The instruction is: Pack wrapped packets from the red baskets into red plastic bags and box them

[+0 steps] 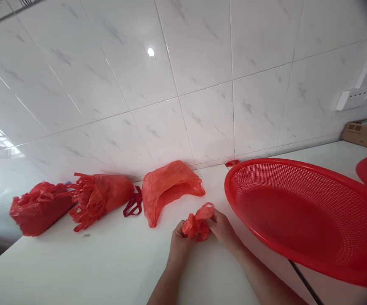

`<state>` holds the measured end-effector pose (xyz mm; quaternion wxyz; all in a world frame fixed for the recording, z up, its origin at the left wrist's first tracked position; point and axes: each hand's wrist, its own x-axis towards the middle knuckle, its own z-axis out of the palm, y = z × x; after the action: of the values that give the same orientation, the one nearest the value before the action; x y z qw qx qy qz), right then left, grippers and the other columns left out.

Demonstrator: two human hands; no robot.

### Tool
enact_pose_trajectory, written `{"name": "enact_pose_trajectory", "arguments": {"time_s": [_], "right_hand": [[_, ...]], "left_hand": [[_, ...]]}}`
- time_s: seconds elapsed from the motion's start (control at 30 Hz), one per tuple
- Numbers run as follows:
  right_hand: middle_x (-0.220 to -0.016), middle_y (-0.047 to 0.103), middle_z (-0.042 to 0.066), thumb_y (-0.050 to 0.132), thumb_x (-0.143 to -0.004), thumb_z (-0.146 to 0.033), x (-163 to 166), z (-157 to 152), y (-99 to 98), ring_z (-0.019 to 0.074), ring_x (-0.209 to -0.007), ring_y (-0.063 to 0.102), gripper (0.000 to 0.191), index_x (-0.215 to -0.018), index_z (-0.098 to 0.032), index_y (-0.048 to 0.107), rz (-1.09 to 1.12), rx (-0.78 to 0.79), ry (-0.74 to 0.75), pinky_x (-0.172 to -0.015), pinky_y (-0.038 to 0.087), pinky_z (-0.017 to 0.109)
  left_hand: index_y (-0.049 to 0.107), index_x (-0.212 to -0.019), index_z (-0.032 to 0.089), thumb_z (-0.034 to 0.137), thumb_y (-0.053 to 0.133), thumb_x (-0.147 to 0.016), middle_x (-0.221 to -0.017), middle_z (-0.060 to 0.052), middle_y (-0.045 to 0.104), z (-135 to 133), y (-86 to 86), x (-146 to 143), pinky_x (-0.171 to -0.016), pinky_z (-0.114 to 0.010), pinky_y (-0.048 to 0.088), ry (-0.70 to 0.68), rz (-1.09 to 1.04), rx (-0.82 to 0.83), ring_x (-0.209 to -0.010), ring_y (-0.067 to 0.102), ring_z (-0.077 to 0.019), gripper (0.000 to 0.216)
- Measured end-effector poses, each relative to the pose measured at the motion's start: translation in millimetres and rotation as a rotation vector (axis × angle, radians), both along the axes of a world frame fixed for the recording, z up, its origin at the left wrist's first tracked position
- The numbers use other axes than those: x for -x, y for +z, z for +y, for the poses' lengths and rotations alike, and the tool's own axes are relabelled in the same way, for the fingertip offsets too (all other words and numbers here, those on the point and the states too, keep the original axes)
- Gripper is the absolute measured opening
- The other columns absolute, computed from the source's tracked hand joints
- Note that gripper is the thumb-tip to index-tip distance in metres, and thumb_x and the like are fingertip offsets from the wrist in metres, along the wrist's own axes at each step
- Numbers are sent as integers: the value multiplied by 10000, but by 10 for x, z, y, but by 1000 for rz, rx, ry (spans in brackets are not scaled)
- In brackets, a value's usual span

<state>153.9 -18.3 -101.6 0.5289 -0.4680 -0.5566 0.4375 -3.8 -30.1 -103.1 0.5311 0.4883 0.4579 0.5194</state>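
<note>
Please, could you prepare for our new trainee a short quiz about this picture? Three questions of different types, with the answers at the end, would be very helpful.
1. Fill in the missing word: The left hand and the right hand hold a crumpled red plastic ____.

2. True or false: The red basket has many small holes in its side.

3. What is fixed to the tiled wall above the cardboard box?
A) a clock
B) a socket
C) a mirror

Key:
1. bag
2. True
3. B
</note>
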Motion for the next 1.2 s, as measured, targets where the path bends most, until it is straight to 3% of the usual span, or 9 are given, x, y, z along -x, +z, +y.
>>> {"name": "enact_pose_trajectory", "arguments": {"time_s": [0.13,0.27,0.47,0.6,0.77,0.87,1.0,1.1,1.2], "right_hand": [[-513,444,-49,496,-775,-418,-32,35,39,109,-456,392,233,-682,-205,490,166,128,-142,-444,313,242],[-512,389,-64,484,-768,-351,-46,-3,106,92,-466,344,193,-651,-214,416,187,121,-197,-456,283,227],[-521,366,-72,457,-736,-289,-21,-21,59,82,-471,280,146,-648,-218,365,91,113,-198,-447,224,223],[-504,323,-82,453,-714,-263,-37,-55,42,79,-469,248,140,-634,-221,346,117,71,-190,-450,193,227],[-496,302,-87,512,-719,-327,-52,-160,67,80,-466,245,217,-610,-221,358,123,44,-184,-446,190,230],[-532,390,-70,551,-685,-321,-10,-234,33,85,-493,307,166,-630,-200,451,107,9,-140,-465,239,225],[-645,525,-20,574,-668,-342,40,-355,-53,107,-559,429,178,-711,-170,556,95,4,-63,-520,341,236],[-610,491,-39,560,-699,-380,-6,-476,-90,99,-503,403,253,-820,-160,596,69,38,-67,-488,334,236],[-588,449,-61,549,-721,-396,-115,-649,-68,97,-478,378,288,-890,-167,597,8,39,-129,-468,317,232]], "left_hand": [[632,-1008,186,275,741,-660,-1067,-93,671,100,-36,183,-813,-350,528,110,-398,-9,-973,640,-243,376],[619,-926,205,176,742,-639,-975,-38,678,209,-52,380,-758,-263,539,231,-625,34,-861,655,-154,314],[574,-868,181,239,676,-685,-839,-20,634,225,-104,412,-591,-229,508,345,-561,29,-677,615,-114,218],[539,-908,178,312,535,-769,-925,-64,615,168,-67,405,-704,-318,519,434,-506,8,-817,622,-174,193],[488,-1168,224,233,616,-729,-1387,-103,413,-173,125,242,-1084,-434,279,786,193,-409,-1311,347,-257,458],[526,-1208,219,237,688,-690,-1457,-105,361,-398,214,33,-1133,-456,168,492,504,-651,-1387,214,-293,543],[628,-1092,231,158,716,-600,-1173,-114,616,-438,182,-83,-1058,-460,295,238,496,-557,-1204,470,-317,505],[679,-837,224,92,646,-580,-806,-56,659,-358,134,70,-875,-385,430,338,363,-366,-885,600,-259,291],[628,-752,201,173,595,-657,-749,-32,620,-330,175,357,-727,-333,441,528,237,-276,-764,576,-214,105]]}}
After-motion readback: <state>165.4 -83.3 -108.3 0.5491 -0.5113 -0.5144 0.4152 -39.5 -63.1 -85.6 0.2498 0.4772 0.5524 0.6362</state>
